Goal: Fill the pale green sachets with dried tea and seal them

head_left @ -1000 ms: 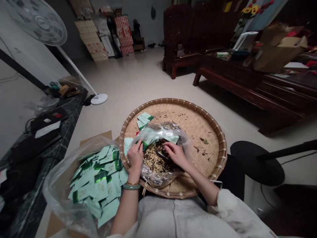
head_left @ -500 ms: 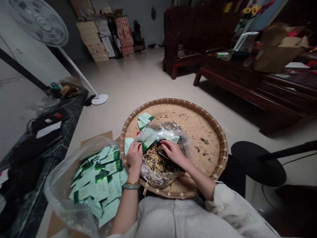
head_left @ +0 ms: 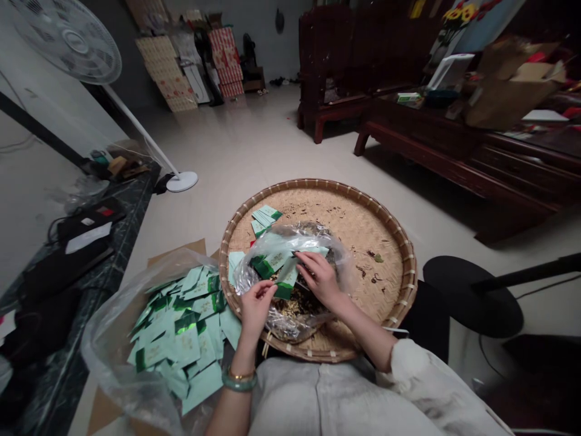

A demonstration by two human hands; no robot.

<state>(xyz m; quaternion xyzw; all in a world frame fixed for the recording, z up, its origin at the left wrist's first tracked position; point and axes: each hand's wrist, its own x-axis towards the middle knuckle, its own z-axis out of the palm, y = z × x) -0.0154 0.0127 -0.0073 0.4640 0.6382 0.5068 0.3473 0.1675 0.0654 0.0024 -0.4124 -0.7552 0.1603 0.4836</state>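
The left hand [head_left: 256, 309] and right hand [head_left: 320, 280] pinch one mint-green foil sachet [head_left: 287, 280] above a clear plastic bag [head_left: 272, 324] on a round woven bamboo tray [head_left: 318, 182].

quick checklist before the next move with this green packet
1. Mint-green sachet between left hand and right hand: grip cannot tell.
2. Sachet sealed: cannot tell.
3. Clear plastic bag on bamboo tray, with dark tea leaves inside: ok, leaves show in its mouth.
4. Loose leaf bits on tray beside the bag: not ok, some lie outside it.
5. Small sachet stack on tray: ok, lies clear of both hands.
6. Large sachet pile at left: ok, held in its plastic bag.
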